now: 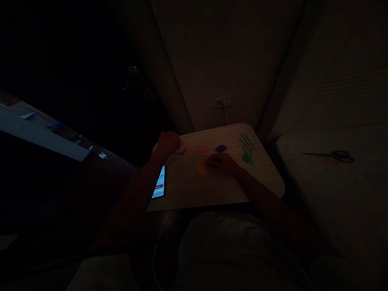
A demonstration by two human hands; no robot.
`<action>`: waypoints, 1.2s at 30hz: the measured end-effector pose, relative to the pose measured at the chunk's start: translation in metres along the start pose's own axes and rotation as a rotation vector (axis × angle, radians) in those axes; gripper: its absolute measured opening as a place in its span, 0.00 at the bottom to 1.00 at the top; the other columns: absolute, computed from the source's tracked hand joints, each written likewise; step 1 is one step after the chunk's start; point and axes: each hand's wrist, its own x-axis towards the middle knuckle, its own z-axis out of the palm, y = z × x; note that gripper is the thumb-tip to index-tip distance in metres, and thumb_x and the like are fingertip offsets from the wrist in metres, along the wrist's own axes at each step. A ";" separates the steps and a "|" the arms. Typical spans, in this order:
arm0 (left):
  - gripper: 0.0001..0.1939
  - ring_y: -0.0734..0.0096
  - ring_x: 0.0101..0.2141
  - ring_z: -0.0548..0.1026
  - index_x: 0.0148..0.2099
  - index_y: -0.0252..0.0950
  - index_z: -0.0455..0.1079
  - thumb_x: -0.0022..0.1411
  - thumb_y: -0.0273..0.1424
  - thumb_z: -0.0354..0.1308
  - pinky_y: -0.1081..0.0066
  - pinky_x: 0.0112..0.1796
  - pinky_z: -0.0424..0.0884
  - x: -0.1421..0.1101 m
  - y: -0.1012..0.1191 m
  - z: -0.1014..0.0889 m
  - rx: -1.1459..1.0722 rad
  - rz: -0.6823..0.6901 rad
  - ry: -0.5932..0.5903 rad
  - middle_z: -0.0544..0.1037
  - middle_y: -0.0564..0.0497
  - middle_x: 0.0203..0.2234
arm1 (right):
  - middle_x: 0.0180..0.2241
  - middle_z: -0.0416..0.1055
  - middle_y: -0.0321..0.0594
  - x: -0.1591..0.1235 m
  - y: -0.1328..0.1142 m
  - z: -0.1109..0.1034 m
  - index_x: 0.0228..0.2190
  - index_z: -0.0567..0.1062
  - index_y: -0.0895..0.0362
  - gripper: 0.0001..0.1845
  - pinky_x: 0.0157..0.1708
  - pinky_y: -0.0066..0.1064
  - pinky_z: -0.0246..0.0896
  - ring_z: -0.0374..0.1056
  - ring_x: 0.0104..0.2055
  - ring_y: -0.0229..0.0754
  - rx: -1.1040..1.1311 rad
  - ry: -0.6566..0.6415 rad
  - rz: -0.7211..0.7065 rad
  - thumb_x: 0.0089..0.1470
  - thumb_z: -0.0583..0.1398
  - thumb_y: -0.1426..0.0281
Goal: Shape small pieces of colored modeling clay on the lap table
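While L hand (169, 143) curls by pinkish tub (182, 150), R hand (222, 162) bends nr orange lump (201, 170), both grips unclear.

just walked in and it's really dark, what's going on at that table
A person's left hand is at a small container; the grip is too dark to tell. The right hand is beside an orange piece. Beyond it lie a pink piece and a purple lump. A lit phone lies near the left forearm.

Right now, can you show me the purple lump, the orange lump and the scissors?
Purple lump (221, 148), head view: its middle.
Orange lump (201, 170), head view: its middle.
Scissors (330, 155), head view: where blades meet handles.
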 end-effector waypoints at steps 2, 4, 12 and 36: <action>0.20 0.47 0.49 0.78 0.47 0.27 0.80 0.68 0.35 0.52 0.62 0.47 0.68 0.007 0.007 0.003 0.004 -0.001 -0.043 0.81 0.31 0.45 | 0.34 0.81 0.40 0.001 0.001 0.000 0.35 0.83 0.56 0.14 0.38 0.32 0.65 0.74 0.34 0.42 -0.020 -0.009 -0.013 0.61 0.59 0.63; 0.18 0.49 0.49 0.79 0.48 0.29 0.80 0.68 0.33 0.52 0.64 0.47 0.69 0.012 0.012 0.008 0.004 0.003 -0.067 0.81 0.33 0.46 | 0.35 0.81 0.40 0.001 0.001 -0.001 0.36 0.83 0.56 0.14 0.38 0.31 0.65 0.74 0.35 0.42 -0.043 -0.009 -0.028 0.62 0.58 0.63; 0.17 0.49 0.47 0.80 0.47 0.33 0.81 0.60 0.38 0.63 0.65 0.44 0.72 0.014 -0.004 -0.009 -0.017 -0.045 -0.133 0.83 0.36 0.45 | 0.36 0.82 0.41 0.000 -0.007 -0.002 0.35 0.82 0.57 0.13 0.41 0.32 0.66 0.75 0.38 0.43 -0.040 -0.009 -0.029 0.61 0.59 0.64; 0.11 0.63 0.42 0.80 0.43 0.40 0.83 0.61 0.35 0.62 0.69 0.44 0.71 -0.016 -0.019 -0.020 -0.482 0.101 0.050 0.84 0.48 0.42 | 0.37 0.82 0.41 0.001 -0.001 -0.001 0.35 0.82 0.57 0.12 0.43 0.32 0.65 0.75 0.39 0.44 -0.078 -0.005 -0.033 0.60 0.60 0.64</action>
